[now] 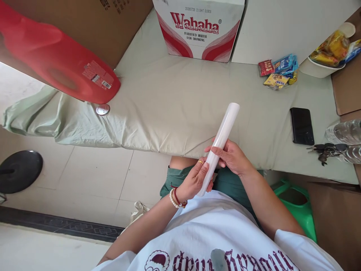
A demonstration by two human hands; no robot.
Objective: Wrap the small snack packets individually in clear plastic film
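A white roll (228,122), long and smooth like rolled plastic film, slants up and to the right above my lap and the table's front edge. My left hand (199,175), with a ring and a beaded bracelet at the wrist, is closed round its lower part. Around the middle, my right hand (229,154) wraps it with the thumb across the top. The roll's upper end sticks out free over the cloth. What its inside looks like is hidden.
A pale green cloth (158,101) covers the table. On it stand a red jug (70,71), a Wahaha water carton (200,34), snack packets (278,71), a white tub (318,68), a black phone (302,126), keys (327,150) and clear bottles (346,132). A green stool (306,218) is below, right.
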